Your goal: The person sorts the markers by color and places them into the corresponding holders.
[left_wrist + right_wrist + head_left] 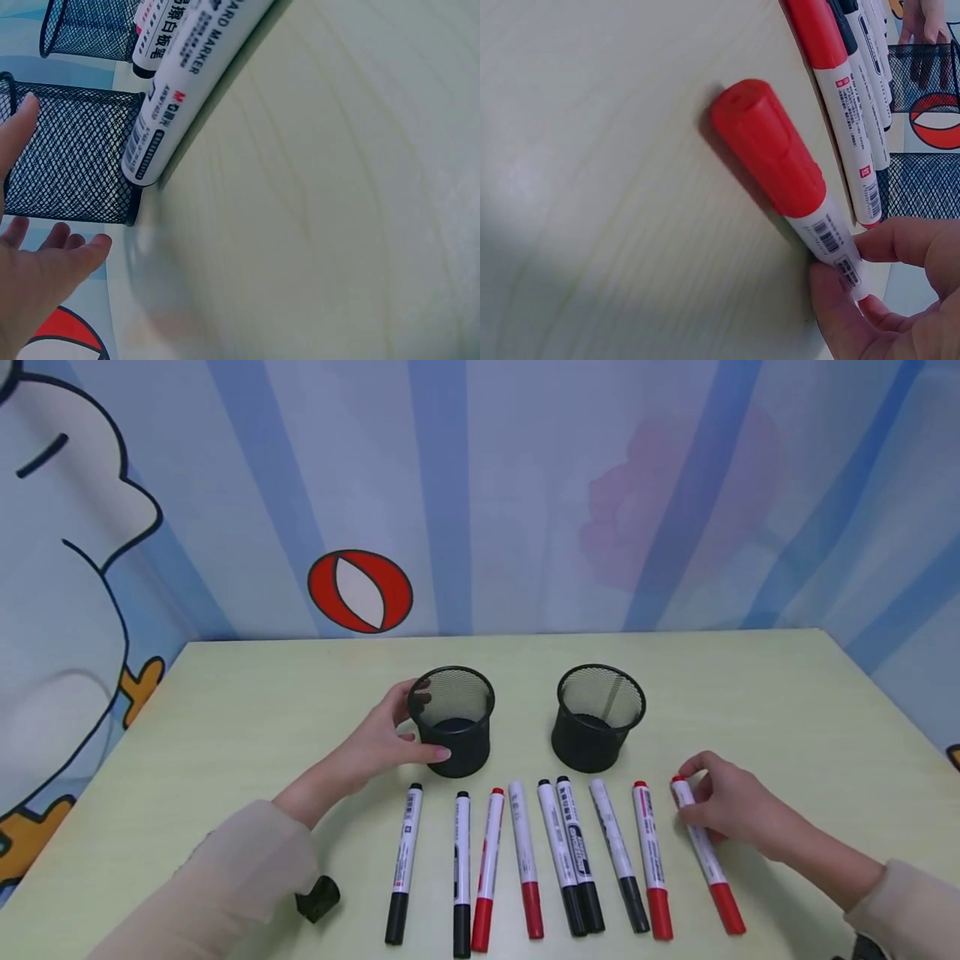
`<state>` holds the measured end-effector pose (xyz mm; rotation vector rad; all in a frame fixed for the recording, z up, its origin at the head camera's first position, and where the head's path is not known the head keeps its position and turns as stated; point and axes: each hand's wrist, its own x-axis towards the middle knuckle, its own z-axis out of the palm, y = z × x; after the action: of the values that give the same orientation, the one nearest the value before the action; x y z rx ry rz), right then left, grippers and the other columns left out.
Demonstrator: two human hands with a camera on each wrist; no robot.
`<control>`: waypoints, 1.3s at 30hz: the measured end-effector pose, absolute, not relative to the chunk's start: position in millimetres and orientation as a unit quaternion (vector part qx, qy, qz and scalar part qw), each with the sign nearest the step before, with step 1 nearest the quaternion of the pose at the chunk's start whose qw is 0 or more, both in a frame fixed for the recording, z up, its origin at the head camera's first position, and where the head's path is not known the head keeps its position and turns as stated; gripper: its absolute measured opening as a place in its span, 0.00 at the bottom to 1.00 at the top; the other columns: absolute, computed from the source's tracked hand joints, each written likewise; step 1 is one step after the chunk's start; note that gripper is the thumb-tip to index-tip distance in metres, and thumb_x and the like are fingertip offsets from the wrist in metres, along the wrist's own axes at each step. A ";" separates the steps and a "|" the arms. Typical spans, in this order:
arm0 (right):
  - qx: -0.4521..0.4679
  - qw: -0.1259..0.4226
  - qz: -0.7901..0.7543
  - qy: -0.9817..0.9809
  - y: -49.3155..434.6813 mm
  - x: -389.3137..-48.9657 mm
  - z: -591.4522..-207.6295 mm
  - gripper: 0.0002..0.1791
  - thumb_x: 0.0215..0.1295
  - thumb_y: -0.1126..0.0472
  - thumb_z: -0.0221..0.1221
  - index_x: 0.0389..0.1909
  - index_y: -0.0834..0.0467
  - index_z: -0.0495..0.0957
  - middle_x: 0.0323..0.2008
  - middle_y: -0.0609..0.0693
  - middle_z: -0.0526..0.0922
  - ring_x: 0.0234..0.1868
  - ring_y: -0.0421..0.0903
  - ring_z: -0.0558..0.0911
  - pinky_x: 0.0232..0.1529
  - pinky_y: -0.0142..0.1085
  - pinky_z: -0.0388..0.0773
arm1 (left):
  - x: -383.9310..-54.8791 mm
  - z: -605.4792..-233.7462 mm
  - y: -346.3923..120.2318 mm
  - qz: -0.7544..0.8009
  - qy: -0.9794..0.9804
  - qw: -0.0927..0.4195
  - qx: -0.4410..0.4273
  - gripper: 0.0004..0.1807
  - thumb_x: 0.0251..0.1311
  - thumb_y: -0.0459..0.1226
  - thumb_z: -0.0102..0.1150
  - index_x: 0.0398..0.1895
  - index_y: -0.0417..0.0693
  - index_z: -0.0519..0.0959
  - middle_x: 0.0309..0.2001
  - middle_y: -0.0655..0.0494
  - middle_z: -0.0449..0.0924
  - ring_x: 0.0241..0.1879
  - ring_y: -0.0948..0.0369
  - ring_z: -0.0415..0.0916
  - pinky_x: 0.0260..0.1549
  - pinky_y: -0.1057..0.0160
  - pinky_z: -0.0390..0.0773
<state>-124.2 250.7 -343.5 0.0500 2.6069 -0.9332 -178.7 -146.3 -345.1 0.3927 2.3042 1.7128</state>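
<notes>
- The left hand [386, 729] was curled round a black, round wire-mesh cup [468, 747] at its 9 o'clock side, thumb in front, fingers behind.
- The right hand [727, 797] pinched a white marker with a red cap [706, 853] near its uncapped end; the cap pointed to 5 o'clock, at the row's 3 o'clock end.
- A second black wire-mesh cup [591, 750] stood at the first cup's 3 o'clock, untouched.
- The work looked barely begun—neither cup held a marker.
- Still left lying on the pale wood-grained worktop [255, 718], untouched: five white markers with black caps [406, 852] and three more with red caps [651, 843].
- Whether the pinched marker had fully left the surface—I couldn't tell.
</notes>
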 end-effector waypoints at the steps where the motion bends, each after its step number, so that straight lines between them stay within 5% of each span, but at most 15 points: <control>1: 0.019 0.187 -0.332 0.924 251.0 -123.9 -344.1 0.28 0.54 0.67 0.63 0.53 0.69 0.61 0.35 0.59 0.72 0.26 0.46 0.73 0.27 0.38 0.79 | -178.1 -345.6 -145.9 0.587 0.789 0.124 0.133 0.47 0.46 0.33 0.70 0.68 0.47 0.52 0.66 0.48 0.57 0.67 0.49 0.51 0.61 0.44 0.59; 19: 0.007 0.190 -0.414 0.890 268.5 -134.7 -319.3 0.30 0.61 0.65 0.56 0.59 0.70 0.54 0.40 0.60 0.68 0.35 0.49 0.74 0.35 0.43 0.81 | -181.0 -343.3 -139.5 0.594 0.782 0.137 0.129 0.47 0.46 0.32 0.69 0.68 0.49 0.52 0.67 0.48 0.56 0.67 0.48 0.51 0.58 0.44 0.63; 39: -0.027 0.160 -0.454 0.876 267.0 -146.6 -284.7 0.31 0.63 0.65 0.55 0.61 0.70 0.52 0.41 0.61 0.69 0.35 0.46 0.78 0.37 0.44 0.81 | -182.9 -345.9 -141.2 0.595 0.782 0.141 0.119 0.47 0.46 0.32 0.69 0.69 0.50 0.53 0.67 0.47 0.57 0.67 0.49 0.51 0.60 0.38 0.55</control>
<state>-146.6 267.0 -284.7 -0.0762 2.5029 -1.2976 -182.9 -141.2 -345.9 0.3436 2.2585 1.7174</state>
